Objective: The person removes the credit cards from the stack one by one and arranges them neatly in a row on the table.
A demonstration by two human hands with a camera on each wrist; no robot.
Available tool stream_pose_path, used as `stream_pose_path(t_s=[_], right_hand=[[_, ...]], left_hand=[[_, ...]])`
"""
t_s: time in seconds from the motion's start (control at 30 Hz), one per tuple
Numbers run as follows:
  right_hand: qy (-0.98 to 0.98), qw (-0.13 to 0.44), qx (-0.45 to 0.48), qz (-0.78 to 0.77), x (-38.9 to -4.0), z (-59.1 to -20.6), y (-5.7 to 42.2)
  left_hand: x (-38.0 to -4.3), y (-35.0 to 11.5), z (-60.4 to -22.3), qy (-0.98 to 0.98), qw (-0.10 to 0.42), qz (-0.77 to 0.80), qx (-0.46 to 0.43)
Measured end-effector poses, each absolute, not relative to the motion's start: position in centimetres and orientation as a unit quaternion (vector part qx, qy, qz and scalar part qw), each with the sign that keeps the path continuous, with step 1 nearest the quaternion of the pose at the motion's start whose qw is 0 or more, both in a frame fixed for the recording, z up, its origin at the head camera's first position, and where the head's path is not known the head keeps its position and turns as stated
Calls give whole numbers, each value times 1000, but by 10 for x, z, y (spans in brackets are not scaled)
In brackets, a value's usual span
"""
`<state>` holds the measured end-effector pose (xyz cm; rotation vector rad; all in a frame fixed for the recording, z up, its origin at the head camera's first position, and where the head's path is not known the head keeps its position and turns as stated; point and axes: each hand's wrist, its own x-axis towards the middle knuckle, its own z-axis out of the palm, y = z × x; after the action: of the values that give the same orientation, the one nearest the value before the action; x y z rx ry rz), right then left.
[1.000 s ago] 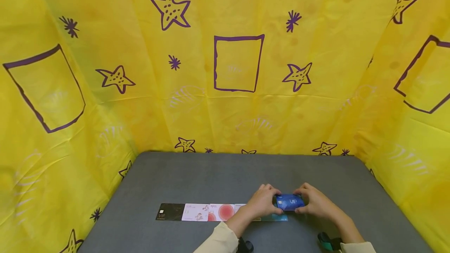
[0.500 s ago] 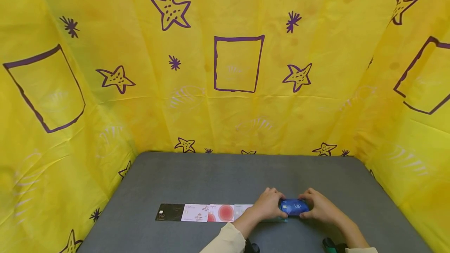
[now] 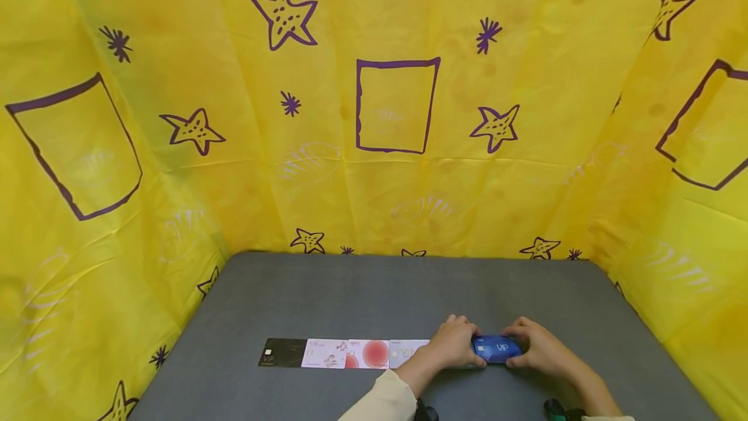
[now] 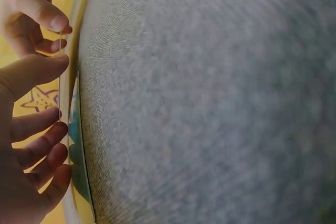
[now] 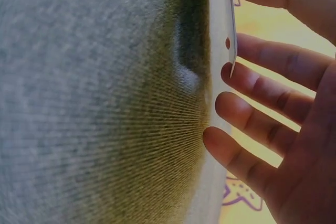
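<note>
A blue VIP card [image 3: 497,349] is held low over the table by its two short ends. My left hand [image 3: 452,344] pinches its left end between thumb and fingers, and my right hand [image 3: 542,348] pinches the right end. Seen edge-on in the left wrist view, the card is a thin line above a teal card [image 4: 79,161] on the cloth. Left of the hands a row of cards lies side by side: a black card [image 3: 283,353], a white floral card [image 3: 324,353], a card with a red circle [image 3: 374,353] and a pale VIP card [image 3: 403,349], partly covered by my left hand.
A grey cloth-covered table [image 3: 350,297] carries the cards. Yellow fabric [image 3: 327,200] printed with purple stars and frames encloses it at the back and sides. Dark straps [image 3: 426,411] sit at the wrists near the front.
Both hands have moved right and slightly nearer the body with the blue card between them. More of the pale VIP card now shows left of the left hand.
</note>
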<state>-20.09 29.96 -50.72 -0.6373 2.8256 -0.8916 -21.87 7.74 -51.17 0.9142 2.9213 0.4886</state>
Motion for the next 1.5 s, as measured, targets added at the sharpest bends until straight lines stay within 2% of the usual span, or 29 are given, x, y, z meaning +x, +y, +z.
stream_pose_path(t_s=[0.27,1.07,1.5], right_hand=[[930,57,-218,-291,-199,-510,302],[946,81,-181,-256,-195,-514,295],[950,55,-179,-250,-195,-517,294]], left_hand=[[-217,82,-515,945,5,134,297],[-212,76,-515,944,7,110,310],[-216,76,-517,945,22,122,303]])
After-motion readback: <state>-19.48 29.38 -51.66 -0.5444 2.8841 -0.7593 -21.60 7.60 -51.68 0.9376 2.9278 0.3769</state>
